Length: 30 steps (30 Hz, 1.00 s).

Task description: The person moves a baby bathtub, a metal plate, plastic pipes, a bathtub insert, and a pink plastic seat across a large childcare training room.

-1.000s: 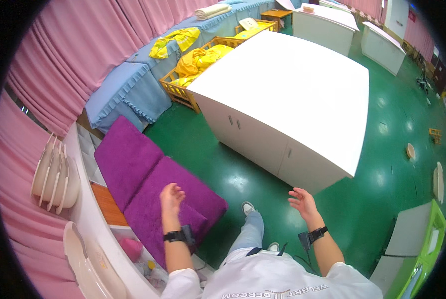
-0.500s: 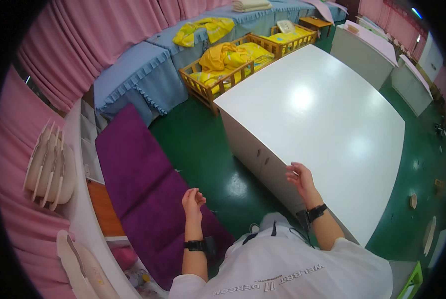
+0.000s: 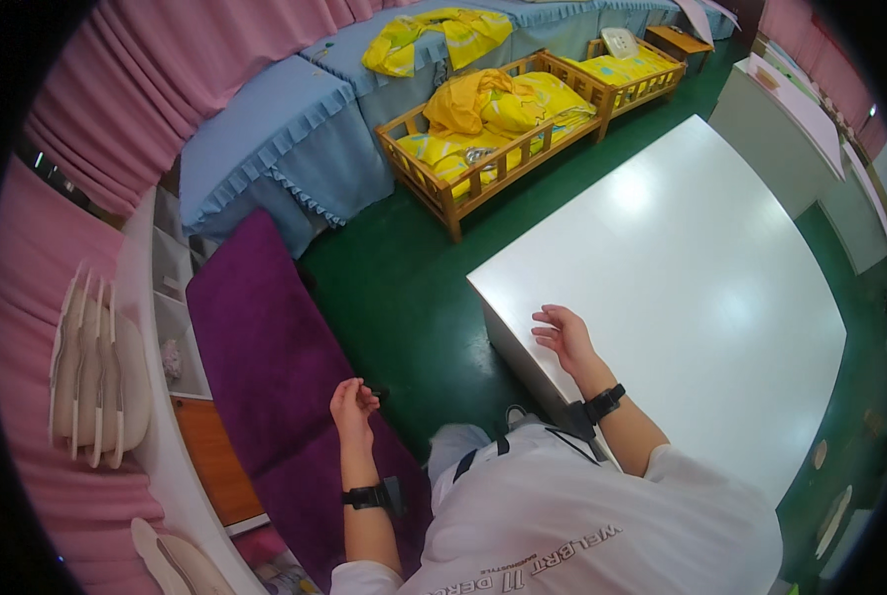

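Observation:
My left hand [image 3: 352,405] hovers over the purple padded bench [image 3: 270,327], fingers loosely half-curled and nothing seen in them. My right hand [image 3: 566,339] is raised above the near left edge of the white glossy-topped cabinet [image 3: 692,288]; its fingers are apart and it holds nothing. A black band with a small box is strapped round each wrist. Neither hand appears to touch anything.
Ahead stand wooden slatted cots [image 3: 503,183] with yellow bedding. Blue-draped furniture [image 3: 255,149] lines the pink curtain [image 3: 136,89]. Cream curved boards [image 3: 96,372] hang at left above open shelving [image 3: 181,347]. Green floor [image 3: 384,288] runs between bench and cabinet.
The view has shifted forward, so the cots look nearer and the white cabinet sits farther right. Both hands have moved slightly left in the picture and remain without anything held.

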Each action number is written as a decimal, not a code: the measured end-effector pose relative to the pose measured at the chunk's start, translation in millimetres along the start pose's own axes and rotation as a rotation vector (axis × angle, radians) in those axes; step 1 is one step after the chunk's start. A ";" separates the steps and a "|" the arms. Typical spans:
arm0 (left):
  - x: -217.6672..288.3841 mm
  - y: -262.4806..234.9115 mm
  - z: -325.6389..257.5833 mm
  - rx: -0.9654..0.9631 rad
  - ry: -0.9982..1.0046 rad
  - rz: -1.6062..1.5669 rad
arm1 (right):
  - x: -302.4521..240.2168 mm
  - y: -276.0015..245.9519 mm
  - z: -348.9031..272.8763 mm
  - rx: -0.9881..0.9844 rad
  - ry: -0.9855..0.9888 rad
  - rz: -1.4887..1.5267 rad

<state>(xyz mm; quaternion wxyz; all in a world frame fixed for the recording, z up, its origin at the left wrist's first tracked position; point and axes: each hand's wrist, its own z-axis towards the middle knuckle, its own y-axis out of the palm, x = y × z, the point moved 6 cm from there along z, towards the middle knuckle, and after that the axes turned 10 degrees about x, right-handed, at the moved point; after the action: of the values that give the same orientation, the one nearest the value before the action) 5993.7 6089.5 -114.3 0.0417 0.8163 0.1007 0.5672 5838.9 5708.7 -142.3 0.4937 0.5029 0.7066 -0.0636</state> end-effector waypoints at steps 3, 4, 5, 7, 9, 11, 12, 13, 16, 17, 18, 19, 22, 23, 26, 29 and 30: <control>21.4 28.1 61.5 -0.028 -0.015 -0.050 | -17.6 44.7 53.4 -0.006 0.007 -0.004; 24.5 33.8 85.1 -0.005 -0.017 -0.025 | -18.2 57.9 71.1 0.001 -0.002 -0.026; 26.5 41.5 110.0 -0.005 -0.029 -0.020 | -18.0 70.6 88.4 0.012 0.005 -0.028; 34.3 60.5 169.7 -0.005 -0.053 -0.011 | -23.0 101.1 129.5 0.057 0.007 0.005; 33.9 86.0 231.9 -0.057 -0.089 0.028 | -25.0 124.9 170.7 0.087 0.030 0.062; 32.5 108.5 292.5 -0.060 -0.108 0.087 | -25.2 150.6 209.9 0.135 0.022 0.093; 30.7 119.6 320.9 -0.060 -0.125 0.168 | -26.8 157.4 228.0 0.181 0.018 0.106; 34.8 138.7 347.9 -0.092 -0.155 0.213 | -30.1 167.5 245.7 0.205 0.013 0.129; 42.6 187.0 407.8 -0.152 -0.239 0.284 | -42.1 179.1 289.4 0.302 0.037 0.215; 45.2 207.6 429.7 -0.182 -0.262 0.350 | -48.8 181.7 304.6 0.328 0.038 0.232; 44.2 225.5 450.4 -0.205 -0.286 0.413 | -54.2 183.1 320.5 0.352 0.046 0.238; 43.1 243.1 468.6 -0.216 -0.299 0.435 | -55.6 182.1 334.5 0.375 0.058 0.242; 36.4 293.1 524.1 -0.196 -0.445 0.410 | -62.0 183.0 378.9 0.439 0.086 0.232; 34.9 310.1 541.8 -0.195 -0.452 0.421 | -66.2 184.6 399.1 0.447 0.094 0.236; 18.6 388.4 568.4 -0.254 -0.448 0.618 | -77.2 162.8 461.8 0.521 0.129 0.265; 11.4 438.7 606.3 -0.287 -0.408 0.756 | -89.4 174.8 528.0 0.552 0.233 0.340; 5.8 444.1 615.3 -0.277 -0.415 0.767 | -87.5 180.0 546.3 0.519 0.259 0.366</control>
<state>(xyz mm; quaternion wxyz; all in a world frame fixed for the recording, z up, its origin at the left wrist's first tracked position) 6622.6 5685.5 -245.3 -0.0435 0.8776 -0.2960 0.3745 6324.9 5419.1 -278.0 0.2588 0.7340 0.6218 -0.0872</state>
